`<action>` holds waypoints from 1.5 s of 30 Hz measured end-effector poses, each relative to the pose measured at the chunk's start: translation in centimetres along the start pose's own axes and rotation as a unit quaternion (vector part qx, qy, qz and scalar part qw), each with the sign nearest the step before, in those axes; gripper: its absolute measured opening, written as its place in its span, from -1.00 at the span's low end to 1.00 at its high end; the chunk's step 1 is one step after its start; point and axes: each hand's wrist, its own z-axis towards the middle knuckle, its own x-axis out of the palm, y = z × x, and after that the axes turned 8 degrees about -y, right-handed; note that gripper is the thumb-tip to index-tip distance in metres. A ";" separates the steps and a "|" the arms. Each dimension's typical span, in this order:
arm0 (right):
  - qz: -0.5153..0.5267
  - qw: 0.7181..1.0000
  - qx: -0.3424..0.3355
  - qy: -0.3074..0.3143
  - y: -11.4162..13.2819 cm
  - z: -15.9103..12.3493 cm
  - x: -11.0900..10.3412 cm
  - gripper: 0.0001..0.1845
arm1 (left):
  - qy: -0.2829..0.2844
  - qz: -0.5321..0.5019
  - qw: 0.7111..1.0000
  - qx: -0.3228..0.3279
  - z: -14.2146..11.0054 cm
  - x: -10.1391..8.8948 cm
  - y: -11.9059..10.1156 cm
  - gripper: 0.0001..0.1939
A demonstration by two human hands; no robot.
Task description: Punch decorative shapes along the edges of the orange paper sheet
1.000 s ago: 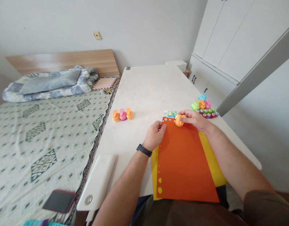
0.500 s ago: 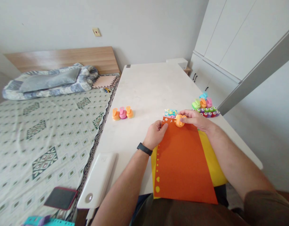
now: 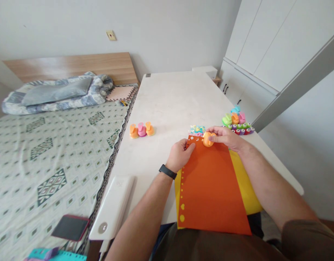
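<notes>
An orange sheet of paper point(image 3: 213, 185) lies on a yellow sheet point(image 3: 245, 188) at the near edge of the white table point(image 3: 172, 105). Small shapes are punched along its left and far edges. My left hand point(image 3: 180, 155) pinches the sheet's far left corner. My right hand point(image 3: 226, 137) is closed on a small orange paper punch point(image 3: 207, 139) set on the sheet's far edge. A little pile of coloured paper cut-outs point(image 3: 197, 129) lies just beyond the punch.
Three punches, orange and pink point(image 3: 141, 130), stand to the left on the table. Several more coloured punches point(image 3: 236, 122) cluster at the right edge. A white flat device point(image 3: 112, 208) lies near the left corner. A bed point(image 3: 47, 145) with a phone point(image 3: 70, 227) adjoins on the left.
Hardly anything differs. My hands and the punch stay on the sheet's far edge; the view has shifted slightly.
</notes>
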 end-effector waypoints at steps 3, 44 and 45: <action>0.002 1.000 -0.001 -0.002 0.0 0.0 0.0 -0.50 | 0.000 0.003 1.000 0.004 0.0 0.0 0.0 -0.69; 0.028 0.999 -0.011 -0.043 -0.5 0.3 0.5 -0.54 | -0.009 0.015 1.000 0.020 0.1 0.1 0.1 -0.70; 0.029 0.998 -0.014 -0.049 -0.6 0.4 0.6 -0.54 | -0.008 0.015 1.000 0.022 0.1 0.1 0.2 -0.70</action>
